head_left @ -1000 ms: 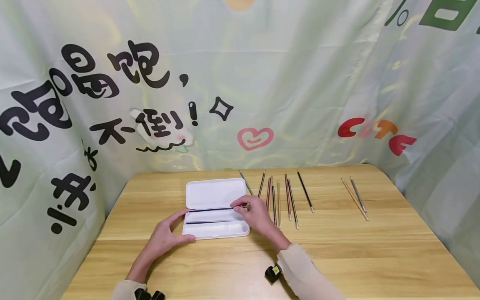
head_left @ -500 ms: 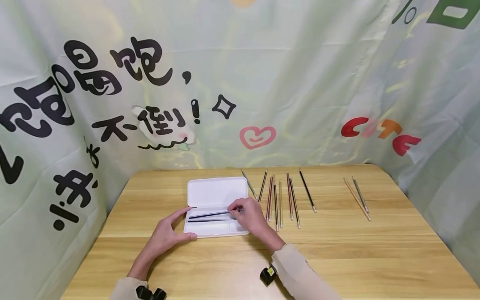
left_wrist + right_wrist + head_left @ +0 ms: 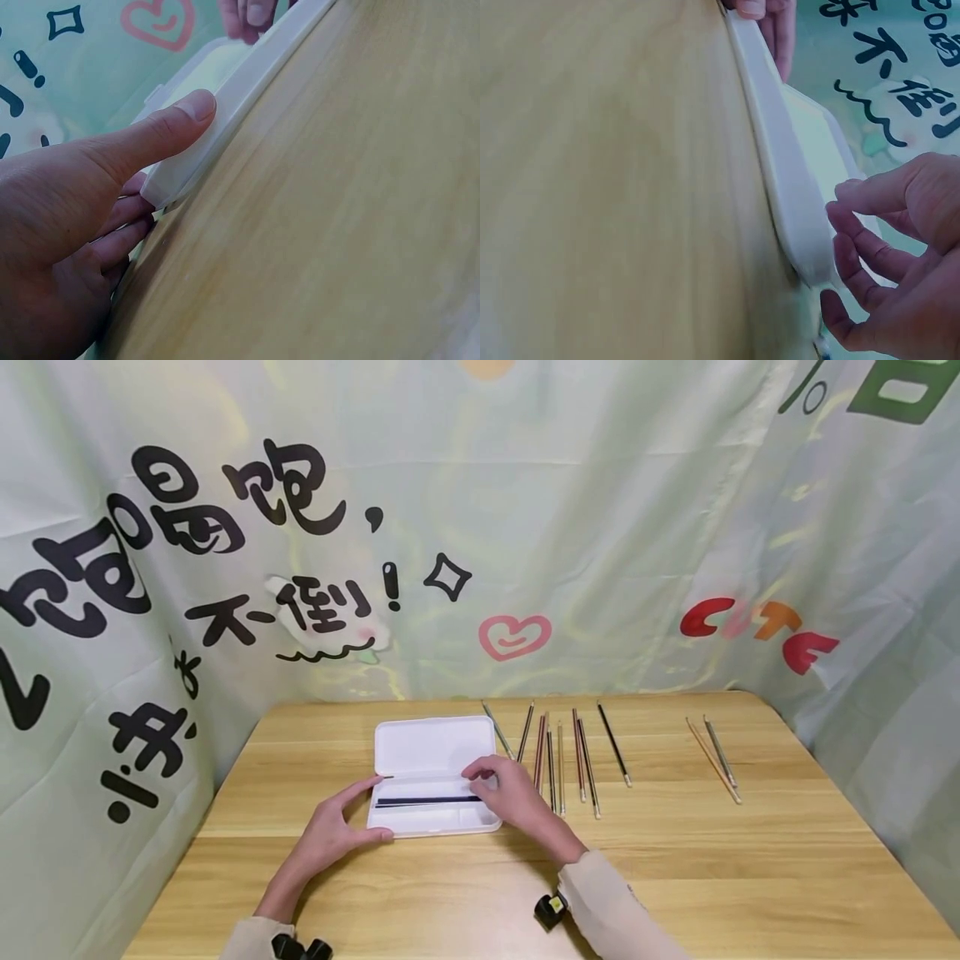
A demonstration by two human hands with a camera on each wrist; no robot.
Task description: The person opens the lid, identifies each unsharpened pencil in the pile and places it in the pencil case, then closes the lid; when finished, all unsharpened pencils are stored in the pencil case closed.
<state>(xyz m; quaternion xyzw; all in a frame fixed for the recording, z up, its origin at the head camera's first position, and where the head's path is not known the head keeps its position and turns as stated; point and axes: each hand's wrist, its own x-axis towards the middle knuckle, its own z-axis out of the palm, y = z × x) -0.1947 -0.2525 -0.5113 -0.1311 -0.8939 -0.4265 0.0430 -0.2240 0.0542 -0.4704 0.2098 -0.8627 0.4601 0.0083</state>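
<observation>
A white pencil case [image 3: 435, 745] lies on the table with its lid laid back. Dark pencils [image 3: 423, 802] rest side by side in its tray, their right ends hidden by my right hand. My left hand [image 3: 336, 828] holds the case at its left end, thumb along the front wall and fingers toward the back. In the left wrist view, the thumb [image 3: 191, 112] presses on the case's white side. Over the right end of the case is my right hand [image 3: 512, 789]. Its fingers [image 3: 874, 255] are loosely bent, with nothing between them and the thumb.
Right of the case, several loose pencils [image 3: 580, 756] lie pointing away from me. A black one [image 3: 615, 745] lies a little apart, and two more pencils [image 3: 712, 760] lie farther right. A printed curtain [image 3: 600, 527] hangs behind the wooden table [image 3: 675, 877].
My right hand lowered a dark pencil into the tray beside another one and let go of it. The hand then drew slightly right. My left hand kept its hold on the case.
</observation>
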